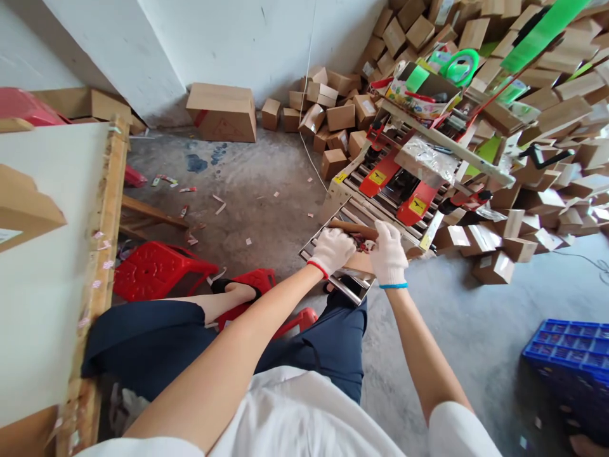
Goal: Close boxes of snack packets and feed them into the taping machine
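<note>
A small cardboard box (360,262) sits on the short roller extension (349,293) in front of me, its top partly open. Small colourful items (365,244) show inside, too small to name. My left hand (333,251), in a white knitted glove with a red cuff, is closed at the box's left side with fingers curled over its edge. On the opposite side my right hand (389,254), gloved in white with a blue cuff, pinches the box's edge. Some fingertips of both hands are hidden.
Beyond the box stands a carton-taping machine (397,184) with red guides and green tape (461,66). Many small cartons (537,184) are heaped behind it. Left are red stools (155,270) and a wood-edged table (52,273); right, a blue crate (571,336).
</note>
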`<state>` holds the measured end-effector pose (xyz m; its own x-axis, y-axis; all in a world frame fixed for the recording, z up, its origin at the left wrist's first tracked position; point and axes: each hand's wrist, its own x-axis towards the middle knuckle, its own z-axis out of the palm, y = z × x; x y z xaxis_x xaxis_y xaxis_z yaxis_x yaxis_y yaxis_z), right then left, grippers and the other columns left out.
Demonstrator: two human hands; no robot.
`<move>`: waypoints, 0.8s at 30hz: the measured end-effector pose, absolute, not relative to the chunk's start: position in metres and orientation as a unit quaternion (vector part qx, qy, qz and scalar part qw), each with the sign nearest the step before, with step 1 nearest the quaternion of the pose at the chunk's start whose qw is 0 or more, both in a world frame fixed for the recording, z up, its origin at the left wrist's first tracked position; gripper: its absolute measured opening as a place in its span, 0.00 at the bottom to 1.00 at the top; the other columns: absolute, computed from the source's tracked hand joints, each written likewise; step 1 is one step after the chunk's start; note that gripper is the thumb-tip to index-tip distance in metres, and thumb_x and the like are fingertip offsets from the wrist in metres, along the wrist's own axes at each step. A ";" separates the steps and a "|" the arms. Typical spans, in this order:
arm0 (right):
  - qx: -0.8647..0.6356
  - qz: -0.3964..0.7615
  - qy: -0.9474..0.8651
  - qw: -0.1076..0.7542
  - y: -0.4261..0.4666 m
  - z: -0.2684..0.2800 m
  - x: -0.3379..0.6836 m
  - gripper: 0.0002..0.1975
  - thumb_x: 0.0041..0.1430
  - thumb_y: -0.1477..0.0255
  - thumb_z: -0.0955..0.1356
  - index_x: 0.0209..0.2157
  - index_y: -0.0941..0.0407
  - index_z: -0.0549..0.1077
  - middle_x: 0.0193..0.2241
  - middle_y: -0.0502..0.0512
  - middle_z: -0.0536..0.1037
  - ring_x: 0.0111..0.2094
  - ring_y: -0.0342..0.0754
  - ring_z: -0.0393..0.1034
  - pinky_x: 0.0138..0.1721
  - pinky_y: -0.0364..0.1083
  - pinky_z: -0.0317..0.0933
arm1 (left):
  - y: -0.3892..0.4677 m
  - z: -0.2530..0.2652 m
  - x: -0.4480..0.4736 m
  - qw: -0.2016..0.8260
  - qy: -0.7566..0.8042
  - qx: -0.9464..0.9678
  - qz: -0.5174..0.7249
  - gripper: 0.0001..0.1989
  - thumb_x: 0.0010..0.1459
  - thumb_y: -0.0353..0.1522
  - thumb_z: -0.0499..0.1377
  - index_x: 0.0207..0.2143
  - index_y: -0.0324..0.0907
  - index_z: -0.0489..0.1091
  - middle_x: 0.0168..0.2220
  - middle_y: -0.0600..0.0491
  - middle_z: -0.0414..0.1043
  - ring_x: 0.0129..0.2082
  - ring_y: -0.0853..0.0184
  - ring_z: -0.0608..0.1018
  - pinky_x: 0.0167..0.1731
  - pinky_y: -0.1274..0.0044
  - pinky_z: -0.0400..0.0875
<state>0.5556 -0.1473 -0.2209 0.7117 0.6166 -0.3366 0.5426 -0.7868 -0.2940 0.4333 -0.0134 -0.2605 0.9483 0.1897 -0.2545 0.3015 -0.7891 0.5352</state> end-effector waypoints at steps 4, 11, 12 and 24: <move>-0.923 0.186 -0.335 0.039 -0.146 -0.234 0.553 0.36 0.60 0.77 0.63 0.71 0.59 0.58 0.70 0.64 0.58 0.71 0.65 0.47 0.69 0.61 0.45 | -0.019 -0.259 0.423 0.291 0.219 0.931 -0.016 0.27 0.65 0.46 0.57 0.59 0.38 0.70 0.59 0.39 0.71 0.62 0.50 0.68 0.64 0.60 0.56; -0.893 0.214 -0.395 0.038 -0.202 -0.242 0.505 0.30 0.70 0.63 0.63 0.69 0.61 0.63 0.69 0.65 0.61 0.70 0.67 0.51 0.69 0.65 0.46 | -0.012 -0.261 0.429 0.308 0.232 0.919 -0.080 0.41 0.60 0.54 0.60 0.66 0.38 0.63 0.67 0.38 0.63 0.69 0.45 0.59 0.69 0.57 0.47; -0.882 0.220 -0.414 0.039 -0.212 -0.242 0.504 0.30 0.70 0.62 0.63 0.68 0.61 0.63 0.69 0.65 0.61 0.70 0.66 0.53 0.69 0.64 0.47 | -0.008 -0.259 0.431 0.330 0.222 0.909 -0.123 0.37 0.61 0.55 0.57 0.63 0.40 0.67 0.64 0.39 0.67 0.66 0.47 0.64 0.67 0.59 0.53; -0.905 0.203 -0.363 0.092 -0.209 -0.247 0.484 0.38 0.69 0.60 0.64 0.71 0.67 0.53 0.71 0.77 0.50 0.72 0.74 0.41 0.67 0.74 0.43 | -0.041 -0.250 0.391 0.545 0.315 0.722 -0.287 0.30 0.68 0.54 0.45 0.54 0.47 0.73 0.51 0.46 0.79 0.50 0.56 0.80 0.46 0.70 0.71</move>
<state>0.4837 -0.2086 -0.2470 0.6536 0.6945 -0.3008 0.6195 -0.7192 -0.3145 0.3906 -0.0407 -0.2503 0.6376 0.1416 -0.7573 0.7671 -0.2074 0.6071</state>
